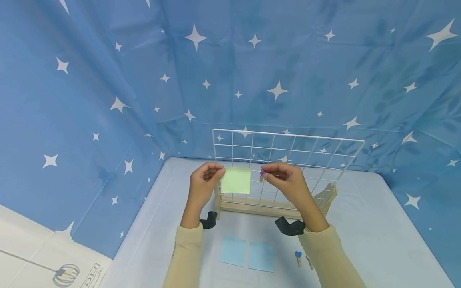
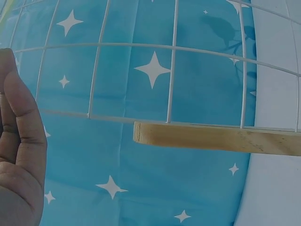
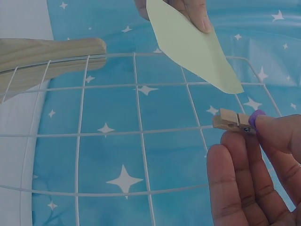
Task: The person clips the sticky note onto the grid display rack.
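My left hand (image 1: 204, 182) pinches a yellow-green sticky note (image 1: 235, 180) by its left edge, holding it upright in front of the white wire grid (image 1: 288, 136). In the right wrist view the note (image 3: 193, 47) appears bent, with the left thumb on its face. My right hand (image 1: 286, 180) pinches a small wooden clothespin (image 3: 230, 120) by its purple-topped end, its wooden jaw end pointing toward the note. The clothespin is a short gap to the right of the paper. In the left wrist view only the fingers (image 2: 23, 122) show at the left edge.
The grid stands in a wooden base (image 1: 259, 209) on the white table (image 1: 144, 248). Two blue sticky notes (image 1: 233, 251) lie in front. A blue-heart clothespin (image 1: 298, 258) lies near the right forearm, another partly hidden beside it. A starry blue curtain (image 1: 230, 80) hangs behind.
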`<action>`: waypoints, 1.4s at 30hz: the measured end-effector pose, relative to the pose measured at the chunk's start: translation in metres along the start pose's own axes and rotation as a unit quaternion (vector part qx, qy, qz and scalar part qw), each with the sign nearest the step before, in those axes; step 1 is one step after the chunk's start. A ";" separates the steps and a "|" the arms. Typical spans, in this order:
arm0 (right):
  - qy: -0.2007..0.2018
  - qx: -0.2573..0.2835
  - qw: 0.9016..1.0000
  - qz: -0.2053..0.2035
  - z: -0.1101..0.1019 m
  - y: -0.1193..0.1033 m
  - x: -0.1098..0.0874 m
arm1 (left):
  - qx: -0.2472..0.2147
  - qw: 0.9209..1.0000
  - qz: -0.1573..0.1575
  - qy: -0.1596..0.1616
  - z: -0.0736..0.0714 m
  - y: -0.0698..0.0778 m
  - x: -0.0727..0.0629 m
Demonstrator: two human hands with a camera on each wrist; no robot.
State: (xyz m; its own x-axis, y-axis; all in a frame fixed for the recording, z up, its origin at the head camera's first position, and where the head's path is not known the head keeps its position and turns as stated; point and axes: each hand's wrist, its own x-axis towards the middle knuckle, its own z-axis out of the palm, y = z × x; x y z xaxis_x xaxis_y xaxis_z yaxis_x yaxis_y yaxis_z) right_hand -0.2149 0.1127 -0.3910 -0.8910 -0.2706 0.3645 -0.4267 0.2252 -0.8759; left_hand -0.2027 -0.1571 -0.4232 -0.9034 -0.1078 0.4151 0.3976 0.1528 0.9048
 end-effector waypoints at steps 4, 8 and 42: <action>0.001 -0.002 1.000 0.002 0.000 -0.001 0.001 | 0.002 1.000 0.003 0.000 0.001 0.000 0.002; 0.001 -0.009 1.000 0.005 -0.001 -0.004 0.003 | -0.003 1.000 0.003 -0.003 0.001 0.001 0.003; -0.007 -0.017 1.000 -0.007 -0.008 -0.017 0.015 | 0.006 1.000 0.002 -0.013 0.007 0.010 0.022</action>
State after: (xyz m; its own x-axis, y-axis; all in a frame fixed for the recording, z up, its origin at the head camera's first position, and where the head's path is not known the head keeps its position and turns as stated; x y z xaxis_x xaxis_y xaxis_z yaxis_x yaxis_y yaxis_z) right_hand -0.2221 0.1119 -0.3685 -0.8832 -0.2865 0.3714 -0.4438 0.2537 -0.8595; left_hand -0.2199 -0.1511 -0.4055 -0.9059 -0.0812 0.4156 0.3991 0.1643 0.9021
